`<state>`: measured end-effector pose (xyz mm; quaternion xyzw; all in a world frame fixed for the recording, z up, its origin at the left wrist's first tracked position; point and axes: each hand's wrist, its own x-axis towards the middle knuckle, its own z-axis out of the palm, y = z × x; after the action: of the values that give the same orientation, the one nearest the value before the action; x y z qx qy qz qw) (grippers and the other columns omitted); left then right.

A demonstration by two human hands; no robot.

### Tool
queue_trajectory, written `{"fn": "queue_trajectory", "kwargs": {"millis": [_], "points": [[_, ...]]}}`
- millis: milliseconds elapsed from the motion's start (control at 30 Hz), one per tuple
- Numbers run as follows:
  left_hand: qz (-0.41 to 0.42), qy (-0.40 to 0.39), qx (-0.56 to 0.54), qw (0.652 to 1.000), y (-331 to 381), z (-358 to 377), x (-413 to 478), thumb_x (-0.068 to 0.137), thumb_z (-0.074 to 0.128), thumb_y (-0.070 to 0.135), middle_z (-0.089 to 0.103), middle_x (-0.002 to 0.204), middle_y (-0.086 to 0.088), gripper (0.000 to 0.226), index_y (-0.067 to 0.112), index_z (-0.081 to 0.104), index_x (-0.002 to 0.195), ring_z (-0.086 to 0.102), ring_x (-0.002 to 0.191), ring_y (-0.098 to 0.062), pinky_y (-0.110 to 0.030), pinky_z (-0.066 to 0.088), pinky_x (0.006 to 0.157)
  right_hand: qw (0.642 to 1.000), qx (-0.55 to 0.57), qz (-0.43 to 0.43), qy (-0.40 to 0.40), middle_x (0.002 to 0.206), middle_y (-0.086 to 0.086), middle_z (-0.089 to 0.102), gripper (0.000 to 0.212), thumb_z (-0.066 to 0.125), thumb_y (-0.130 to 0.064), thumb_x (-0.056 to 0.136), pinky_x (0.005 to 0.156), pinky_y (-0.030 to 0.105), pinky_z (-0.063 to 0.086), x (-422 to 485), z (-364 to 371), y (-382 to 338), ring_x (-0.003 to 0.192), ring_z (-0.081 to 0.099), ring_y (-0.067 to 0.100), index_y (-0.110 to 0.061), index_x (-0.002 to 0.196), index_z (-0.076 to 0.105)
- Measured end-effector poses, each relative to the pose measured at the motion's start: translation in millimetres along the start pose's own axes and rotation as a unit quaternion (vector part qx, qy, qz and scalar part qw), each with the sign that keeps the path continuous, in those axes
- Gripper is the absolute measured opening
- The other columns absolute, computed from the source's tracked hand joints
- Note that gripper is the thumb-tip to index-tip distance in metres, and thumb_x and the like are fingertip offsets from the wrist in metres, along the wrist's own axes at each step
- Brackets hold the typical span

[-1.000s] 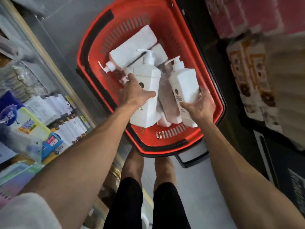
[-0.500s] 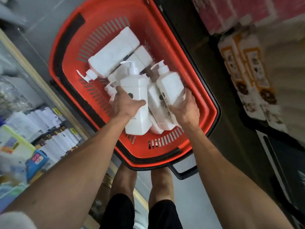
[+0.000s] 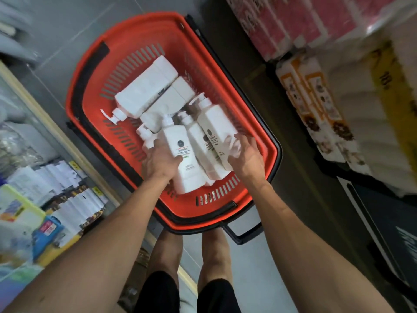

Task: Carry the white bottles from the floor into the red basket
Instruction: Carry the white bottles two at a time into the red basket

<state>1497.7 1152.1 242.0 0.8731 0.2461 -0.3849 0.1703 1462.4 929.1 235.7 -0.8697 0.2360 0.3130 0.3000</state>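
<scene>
Presently the left hand [image 3: 161, 162] is clenched around the lower body of a pump bottle [image 3: 180, 152], thumb across its printed face and fingers behind. That bottle's long axis runs from about 5 o'clock at the base to 11 o'clock at the pump, so the body extends up and away from the hand toward 12 o'clock.

The right hand [image 3: 244, 158] has its fingers spread over the lower right flank of a second pump bottle [image 3: 215, 132]. Motion blur prevents confirming whether that grip is closed or letting go; I cannot tell. This bottle lies at roughly 10 to 11 o'clock from the hand, axis parallel to the first, pump end toward 11 o'clock.

Between the two held bottles lies a third bottle [image 3: 199, 146], touching both, on the same heading. Beyond them, at 11 o'clock, a large white bottle [image 3: 146, 90] lies across the pile with its pump pointing to 7 o'clock.

All visible bottles are within the red basket [image 3: 266, 141], which stands on the grey floor [image 3: 67, 26] between the shelving [image 3: 45, 177] at 9 o'clock and stacked packs [image 3: 316, 91] at 3 o'clock.

Judgement: both bottles are at the placement stage; each hand need only open and draw back toward 6 o'clock. The left hand is the more committed grip.
</scene>
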Motion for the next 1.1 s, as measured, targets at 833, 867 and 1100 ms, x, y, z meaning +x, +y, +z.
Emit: {"fn": "queue_trajectory", "kwargs": {"millis": [833, 867, 1100], "points": [[0.312, 0.07, 0.227, 0.92, 61.3, -180.4, -255.6, 0.087, 0.07, 0.043, 0.052, 0.131, -0.008, 0.056, 0.024, 0.047, 0.134, 0.049, 0.12, -0.031, -0.048, 0.046, 0.092, 0.994, -0.073, -0.052, 0.054, 0.133, 0.01, 0.05, 0.062, 0.072, -0.026, 0.087, 0.095, 0.045, 0.046, -239.6, -177.7, -111.5, 0.12, 0.05, 0.033, -0.02, 0.143, 0.046], [0.322, 0.065, 0.23, 0.916, 61.1, -178.7, -263.8, 0.087, 0.07, 0.044, 0.052, 0.132, -0.008, 0.057, 0.024, 0.046, 0.135, 0.049, 0.12, -0.031, -0.048, 0.045, 0.092, 0.995, -0.074, -0.045, 0.057, 0.133, 0.01, 0.05, 0.062, 0.072, -0.026, 0.087, 0.094, 0.045, 0.046, -251.8, -178.4, -109.9, 0.121, 0.05, 0.033, -0.02, 0.143, 0.046], [0.4, 0.055, 0.382, 0.831, 44.4, -183.7, -301.2, 0.087, 0.064, 0.05, 0.048, 0.14, -0.003, 0.063, 0.028, 0.04, 0.14, 0.043, 0.128, -0.026, -0.043, 0.042, 0.1, 0.993, -0.077, 0.032, 0.079, 0.133, 0.009, 0.049, 0.057, 0.066, -0.033, 0.091, 0.092, 0.047, 0.047, -327.7, -174.4, -93.2, 0.12, 0.052, 0.035, -0.024, 0.142, 0.045]]}}
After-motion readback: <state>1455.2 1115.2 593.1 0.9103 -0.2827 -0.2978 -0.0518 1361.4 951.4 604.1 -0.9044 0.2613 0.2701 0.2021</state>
